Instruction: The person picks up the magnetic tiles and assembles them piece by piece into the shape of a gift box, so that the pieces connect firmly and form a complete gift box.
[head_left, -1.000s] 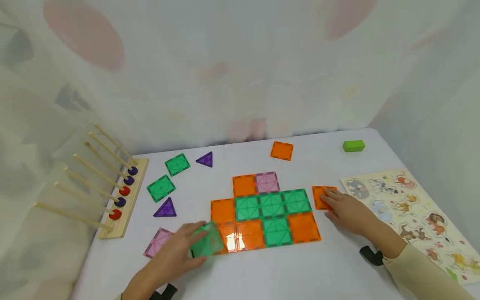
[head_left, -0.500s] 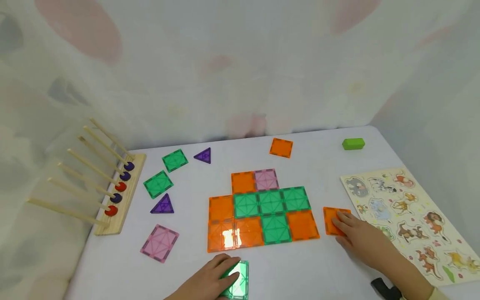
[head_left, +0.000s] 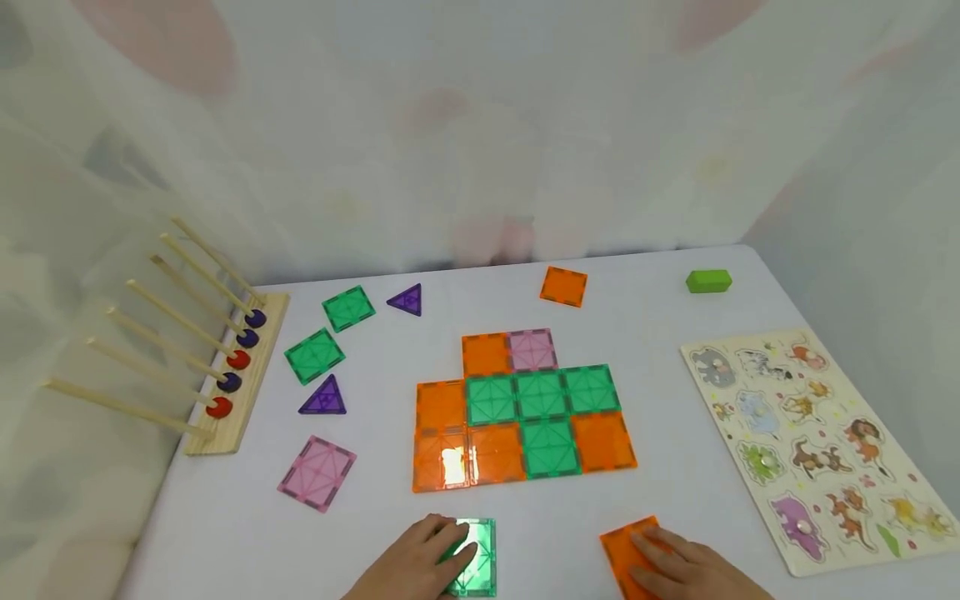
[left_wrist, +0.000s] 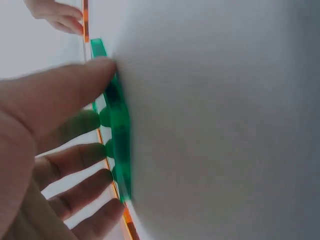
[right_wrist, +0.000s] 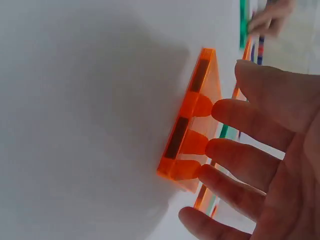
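Note:
My left hand (head_left: 416, 560) rests its fingertips on a green square magnetic tile (head_left: 483, 570) lying in front of the flat pattern. In the left wrist view that green tile (left_wrist: 120, 145) shows edge-on, fingers against its face and thumb over one end. To the right, my right hand (head_left: 690, 570) presses several fingertips on an orange square magnetic tile (head_left: 621, 552), which lies turned at an angle. The right wrist view shows the thumb standing off this orange tile (right_wrist: 182, 120). Behind both hands lies a joined pattern of orange, green and pink tiles (head_left: 491, 400).
Loose tiles lie around: pink (head_left: 318, 473), two green ones at left, purple triangles (head_left: 325, 397) and an orange one (head_left: 564, 286) at the back. A pegged bead rack (head_left: 247, 392) stands left. An animal puzzle board (head_left: 817, 442) and green block (head_left: 708, 282) are right.
My left hand has brought the green tile from the pattern's left corner down to the table in front. My right hand has slid the orange tile towards me and leftward, turning it.

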